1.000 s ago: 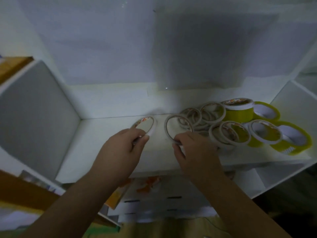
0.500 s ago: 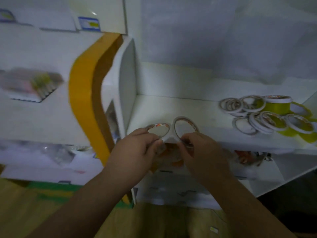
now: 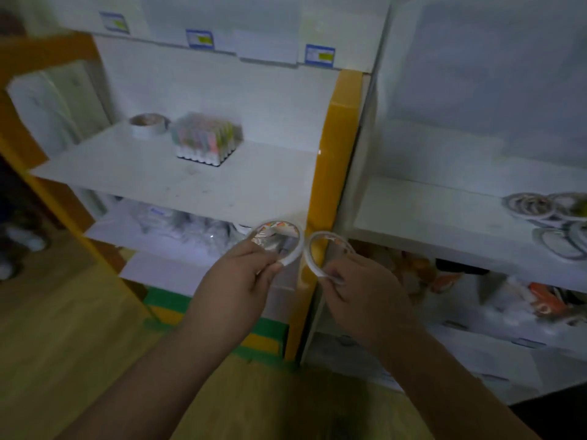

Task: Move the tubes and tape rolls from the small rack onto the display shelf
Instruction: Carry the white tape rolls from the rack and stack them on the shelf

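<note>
A second ago both hands were deep in the white compartment among the heap of tape rolls; now they have drawn out of it, each carrying one thin roll, and the view has swung left to the shelf with the yellow upright.

Far up and left of the left hand (image 3: 241, 277), a wide roll of tape (image 3: 148, 123) and a pack of tubes (image 3: 206, 139) stand on the white shelf board (image 3: 133, 173). The left hand pinches a thin tape roll (image 3: 279, 241) by its lower edge, ring upright above the fingers. Just beside it, not quite touching, the right hand (image 3: 362, 293) pinches a second thin tape roll (image 3: 327, 252) the same way. Well to the right of that hand, the remaining rolls (image 3: 546, 211) lie on the compartment floor.

I judge the pair is in transit toward the left shelf, with plenty of rolls left to move.
</note>
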A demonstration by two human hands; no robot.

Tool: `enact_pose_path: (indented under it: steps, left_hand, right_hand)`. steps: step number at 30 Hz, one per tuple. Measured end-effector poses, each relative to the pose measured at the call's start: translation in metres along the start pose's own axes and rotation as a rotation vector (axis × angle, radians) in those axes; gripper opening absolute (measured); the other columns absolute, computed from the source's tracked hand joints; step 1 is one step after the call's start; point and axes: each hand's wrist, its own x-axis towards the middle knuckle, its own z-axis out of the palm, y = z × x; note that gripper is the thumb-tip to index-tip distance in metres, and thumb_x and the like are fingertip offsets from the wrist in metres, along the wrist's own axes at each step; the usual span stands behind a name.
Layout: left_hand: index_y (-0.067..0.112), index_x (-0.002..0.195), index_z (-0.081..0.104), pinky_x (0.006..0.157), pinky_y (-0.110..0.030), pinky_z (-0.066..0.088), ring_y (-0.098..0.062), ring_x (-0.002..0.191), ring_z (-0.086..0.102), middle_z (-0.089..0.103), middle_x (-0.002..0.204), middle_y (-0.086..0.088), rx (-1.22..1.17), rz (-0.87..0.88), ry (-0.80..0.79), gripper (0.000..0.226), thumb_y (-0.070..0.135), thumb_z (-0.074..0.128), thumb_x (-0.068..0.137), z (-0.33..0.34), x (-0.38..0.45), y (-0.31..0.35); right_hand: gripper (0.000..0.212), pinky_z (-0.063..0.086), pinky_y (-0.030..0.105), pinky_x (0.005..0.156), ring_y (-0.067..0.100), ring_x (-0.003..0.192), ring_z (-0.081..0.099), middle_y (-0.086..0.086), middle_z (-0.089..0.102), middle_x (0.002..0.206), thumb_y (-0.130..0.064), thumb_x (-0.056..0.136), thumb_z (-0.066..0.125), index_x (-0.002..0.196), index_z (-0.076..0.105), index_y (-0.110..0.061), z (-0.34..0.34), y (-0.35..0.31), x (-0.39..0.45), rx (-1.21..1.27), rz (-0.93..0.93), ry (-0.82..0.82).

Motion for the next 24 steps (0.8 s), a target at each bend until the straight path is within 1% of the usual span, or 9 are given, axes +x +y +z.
enact_pose_path:
  steps: [1,3,6,7,9,12,15,18,24]
  left_hand:
    - [0.022,0.096,0.072,0.071,-0.022,0.043,-0.005,0.083,0.052,0.053,0.09,0.013,0.01,-0.009,0.011,0.012,0.022,0.06,0.095,-0.009,-0.003,-0.009]
    - [0.018,0.098,0.073,0.07,-0.007,0.035,0.001,0.08,0.047,0.051,0.088,0.011,0.025,-0.038,0.025,0.013,0.02,0.06,0.096,-0.025,-0.006,-0.024]
    - [0.016,0.099,0.072,0.07,-0.001,0.035,0.009,0.081,0.047,0.045,0.084,0.013,0.017,-0.08,0.056,0.013,0.017,0.06,0.095,-0.042,-0.005,-0.047]
    - [0.016,0.098,0.072,0.069,-0.005,0.036,0.009,0.081,0.047,0.043,0.083,0.015,0.027,-0.089,0.069,0.012,0.016,0.06,0.095,-0.046,-0.002,-0.057]
    - [0.018,0.097,0.072,0.063,-0.014,0.034,0.002,0.077,0.046,0.042,0.082,0.015,0.067,-0.116,0.082,0.012,0.019,0.059,0.096,-0.054,0.006,-0.076]
    - [0.021,0.095,0.069,0.061,-0.027,0.037,-0.007,0.07,0.042,0.043,0.082,0.01,0.127,-0.128,0.093,0.013,0.024,0.057,0.096,-0.063,0.025,-0.106]
    - [0.02,0.099,0.07,0.064,-0.026,0.036,-0.006,0.072,0.041,0.046,0.087,0.009,0.146,-0.119,0.105,0.014,0.026,0.058,0.095,-0.072,0.053,-0.135]
    - [0.019,0.1,0.07,0.064,-0.026,0.041,-0.006,0.073,0.047,0.047,0.088,0.009,0.153,-0.101,0.088,0.015,0.026,0.058,0.095,-0.082,0.086,-0.165]
    - [0.02,0.102,0.068,0.068,-0.028,0.043,-0.009,0.078,0.047,0.044,0.089,0.009,0.152,-0.049,0.093,0.013,0.025,0.058,0.095,-0.098,0.151,-0.209]
  right_hand:
    - [0.014,0.042,0.029,0.06,0.018,0.075,0.054,-0.004,0.058,0.084,-0.037,0.091,0.054,0.086,0.061,-0.026,0.005,-0.01,0.004,0.016,-0.01,-0.011]
    - [0.01,0.041,0.027,0.061,0.015,0.078,0.054,-0.005,0.057,0.087,-0.033,0.092,0.057,0.088,0.062,-0.026,0.014,-0.03,0.013,0.037,-0.04,-0.035]
    - [0.011,0.047,0.027,0.065,0.014,0.082,0.056,-0.005,0.059,0.091,-0.033,0.093,0.057,0.091,0.064,-0.024,0.026,-0.053,0.033,0.064,-0.072,-0.052]
    - [0.012,0.049,0.027,0.067,0.014,0.084,0.056,-0.005,0.061,0.093,-0.033,0.094,0.056,0.093,0.065,-0.024,0.031,-0.06,0.042,0.073,-0.08,-0.056]
    - [0.014,0.052,0.029,0.073,0.014,0.087,0.057,-0.004,0.062,0.096,-0.033,0.095,0.056,0.098,0.066,-0.022,0.042,-0.072,0.062,0.098,-0.094,-0.066]
    - [0.013,0.052,0.03,0.069,0.013,0.081,0.055,-0.005,0.059,0.092,-0.032,0.093,0.058,0.096,0.066,-0.022,0.062,-0.086,0.093,0.147,-0.118,-0.049]
    - [0.009,0.051,0.034,0.064,0.013,0.076,0.053,-0.005,0.056,0.086,-0.029,0.091,0.058,0.09,0.063,-0.021,0.087,-0.095,0.13,0.187,-0.121,-0.015]
    - [0.009,0.052,0.038,0.065,0.017,0.077,0.055,-0.003,0.058,0.087,-0.027,0.089,0.06,0.091,0.065,-0.02,0.109,-0.104,0.17,0.209,-0.114,0.04]
    - [0.009,0.053,0.038,0.065,0.021,0.078,0.058,-0.002,0.061,0.088,-0.024,0.087,0.064,0.093,0.066,-0.018,0.124,-0.116,0.242,0.181,-0.118,0.086]
